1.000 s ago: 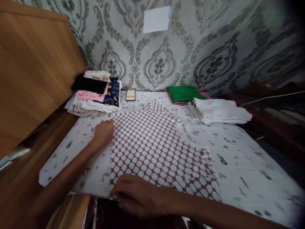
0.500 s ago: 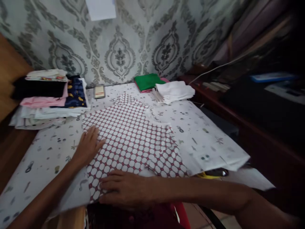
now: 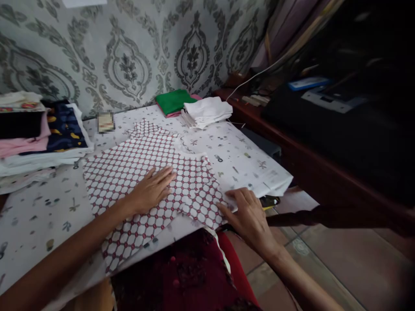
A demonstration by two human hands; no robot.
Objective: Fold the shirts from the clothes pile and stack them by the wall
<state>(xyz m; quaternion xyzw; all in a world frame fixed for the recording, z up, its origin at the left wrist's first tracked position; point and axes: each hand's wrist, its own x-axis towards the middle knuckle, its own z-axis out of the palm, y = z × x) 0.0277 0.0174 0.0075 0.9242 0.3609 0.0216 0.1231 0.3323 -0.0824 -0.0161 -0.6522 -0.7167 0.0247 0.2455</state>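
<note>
Left hand (image 3: 151, 192) on patterned garment (image 3: 126, 168)

The head camera is looking forward and down from the person's head, facing the printed tabletop (image 3: 227, 140) aslant and, farther off, the patterned wall (image 3: 158, 47). The left hand (image 3: 154, 192) and right hand (image 3: 249, 218) are showing at close range, floor tiles (image 3: 327, 248) are appearing lower right, and the dark upper right is seemingly hiding detail.
</note>
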